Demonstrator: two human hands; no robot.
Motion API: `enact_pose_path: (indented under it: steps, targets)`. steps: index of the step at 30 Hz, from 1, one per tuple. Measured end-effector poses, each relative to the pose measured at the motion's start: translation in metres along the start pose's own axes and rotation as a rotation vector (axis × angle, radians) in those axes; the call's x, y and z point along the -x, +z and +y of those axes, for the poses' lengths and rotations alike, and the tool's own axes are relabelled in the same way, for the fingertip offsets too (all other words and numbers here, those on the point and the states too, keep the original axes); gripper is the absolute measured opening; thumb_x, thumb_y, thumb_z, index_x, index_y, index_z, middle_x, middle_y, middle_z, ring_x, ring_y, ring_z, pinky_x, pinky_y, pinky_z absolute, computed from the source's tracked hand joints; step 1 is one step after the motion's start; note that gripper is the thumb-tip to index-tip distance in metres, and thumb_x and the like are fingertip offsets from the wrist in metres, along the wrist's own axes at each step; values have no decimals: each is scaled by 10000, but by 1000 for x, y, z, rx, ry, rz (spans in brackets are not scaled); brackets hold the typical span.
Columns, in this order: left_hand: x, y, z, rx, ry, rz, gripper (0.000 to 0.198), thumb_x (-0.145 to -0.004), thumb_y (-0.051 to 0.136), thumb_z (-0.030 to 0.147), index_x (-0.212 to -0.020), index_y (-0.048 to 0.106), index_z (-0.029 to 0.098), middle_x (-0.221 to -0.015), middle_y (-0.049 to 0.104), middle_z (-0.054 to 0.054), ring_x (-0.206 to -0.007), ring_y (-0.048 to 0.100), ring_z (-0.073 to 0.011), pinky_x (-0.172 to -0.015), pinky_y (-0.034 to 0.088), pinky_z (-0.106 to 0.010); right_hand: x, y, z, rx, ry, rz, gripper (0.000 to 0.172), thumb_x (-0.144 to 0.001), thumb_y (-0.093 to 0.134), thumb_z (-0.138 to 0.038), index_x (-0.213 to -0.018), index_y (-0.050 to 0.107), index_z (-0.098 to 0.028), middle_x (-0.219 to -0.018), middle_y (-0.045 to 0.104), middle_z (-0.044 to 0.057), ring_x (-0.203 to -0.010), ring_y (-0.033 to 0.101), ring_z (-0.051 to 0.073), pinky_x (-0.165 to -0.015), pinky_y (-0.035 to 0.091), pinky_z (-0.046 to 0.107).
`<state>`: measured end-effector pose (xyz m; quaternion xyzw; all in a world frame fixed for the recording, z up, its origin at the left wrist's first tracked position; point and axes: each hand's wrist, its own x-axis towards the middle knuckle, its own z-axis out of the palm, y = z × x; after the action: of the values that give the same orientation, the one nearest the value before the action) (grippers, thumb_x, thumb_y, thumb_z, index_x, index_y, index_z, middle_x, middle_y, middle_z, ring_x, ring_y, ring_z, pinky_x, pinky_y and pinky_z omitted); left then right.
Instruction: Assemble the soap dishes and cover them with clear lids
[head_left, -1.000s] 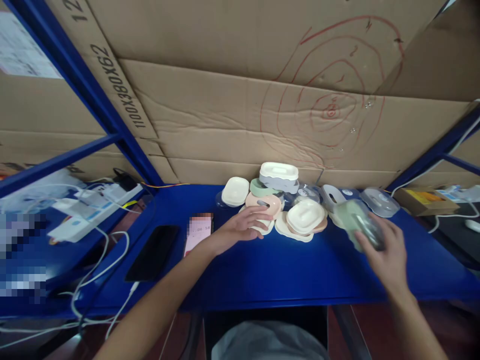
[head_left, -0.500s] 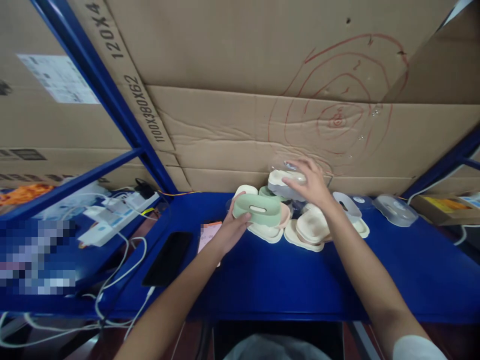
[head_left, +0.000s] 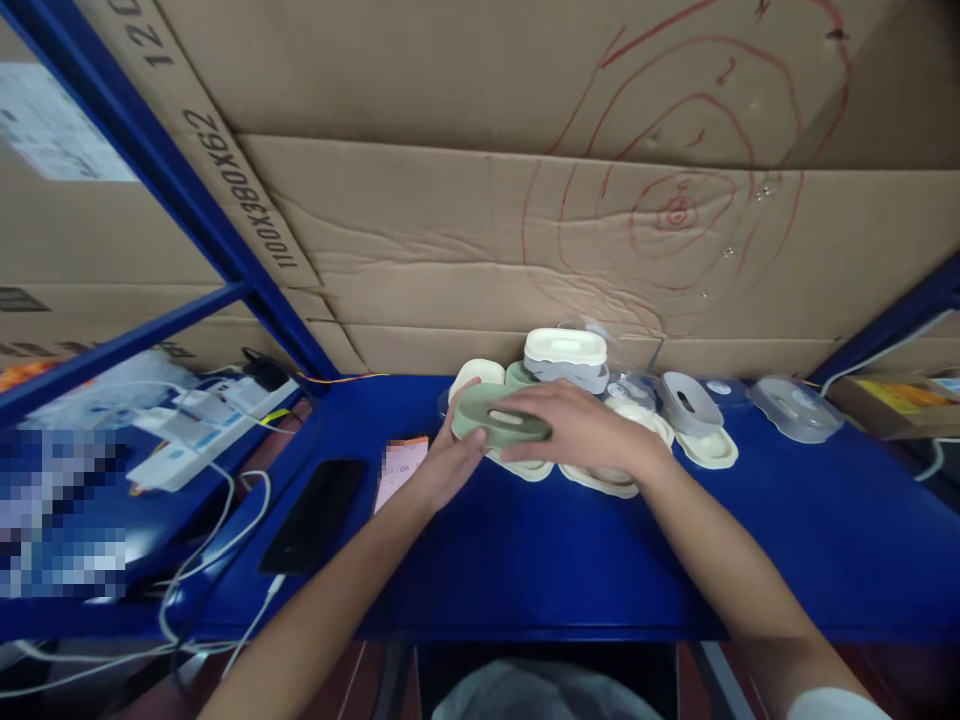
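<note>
Both hands pinch the green oval tray (head_left: 499,424) above the blue worktop (head_left: 570,560): left hand (head_left: 442,470) at its near-left rim, right hand (head_left: 577,432) over its top. It looks light, rigid, smooth plastic; the rims offer the surest grip.

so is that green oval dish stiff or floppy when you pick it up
Probably stiff: the green oval dish keeps its flat shape between the left hand and right hand. Likely light, held by fingers alone. Smooth plastic looks a bit slippery.
</note>
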<state>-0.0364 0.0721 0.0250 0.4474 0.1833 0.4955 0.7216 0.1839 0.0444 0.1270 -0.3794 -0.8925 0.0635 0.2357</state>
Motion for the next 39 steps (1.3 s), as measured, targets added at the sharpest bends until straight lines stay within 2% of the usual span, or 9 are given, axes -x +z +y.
enact_pose_path:
  steps: [2,6,9,14,19,22,27,32,39]
  targets:
    - [-2,-2,0,-12,33,14,919,-786,938,435,-1574,466,387,-1440,668,-70,-1362,613,-295,-1150,490,-446,-2,7,-11,-1,11,-15,358,-1021,652,-520,-1273,752,-286,-1281,771,61,-1189,709,277,-1034,505,445]
    - [-3,-4,1,-47,73,24,936,-746,968,418,-1554,501,360,-1487,638,-80,-1376,602,-298,-1165,482,-435,-4,7,-7,-52,-1,156,211,-1044,640,-384,-1129,788,-259,-1125,804,40,-1059,726,238,-964,508,402]
    - [-3,-4,1,-88,67,31,939,-721,984,337,-1539,523,349,-1509,623,-67,-1406,575,-297,-1189,460,-417,-3,-4,4,-50,29,287,233,-1061,599,-395,-1107,779,-254,-1104,803,44,-1039,717,234,-949,505,395]
    - [-4,-7,1,-105,64,84,883,-757,957,340,-1530,530,357,-1540,593,-54,-1424,555,-295,-1205,445,-429,5,-25,39,292,168,508,284,-1076,556,-410,-1221,751,-263,-1249,776,69,-1218,645,297,-1126,336,526]
    - [-5,-8,1,-114,37,82,877,-790,933,339,-1552,498,347,-1534,599,-73,-1426,561,-304,-1236,409,-479,10,-25,88,446,266,405,305,-1073,508,-335,-1238,752,-256,-1369,725,87,-1304,586,316,-1147,279,548]
    - [-5,-9,0,-110,23,67,890,-791,931,327,-1560,484,349,-1528,607,-78,-1410,581,-305,-1237,410,-496,10,-20,97,454,292,370,341,-1065,518,-358,-1309,721,-235,-1472,655,117,-1376,534,337,-1151,289,546]
    - [-6,-10,0,-95,48,74,855,-798,928,337,-1542,507,340,-1532,609,-80,-1413,582,-295,-1222,438,-468,6,-12,59,376,214,376,374,-1081,529,-399,-1366,688,-217,-1522,611,131,-1424,501,345,-1172,295,543]
    - [-5,-6,5,-69,98,50,850,-813,907,467,-1551,504,340,-1549,588,-94,-1407,583,-314,-1168,499,-470,-3,13,3,114,-31,70,402,-1038,619,-530,-1316,727,-260,-1332,741,74,-1230,663,265,-1059,456,434]
    - [-9,-15,7,-201,132,59,868,-766,936,458,-1519,528,315,-1493,630,-92,-1377,601,-298,-1145,507,-425,-5,25,2,55,-38,134,266,-1034,662,-434,-1202,782,-266,-1382,725,83,-1267,675,249,-1092,470,453]
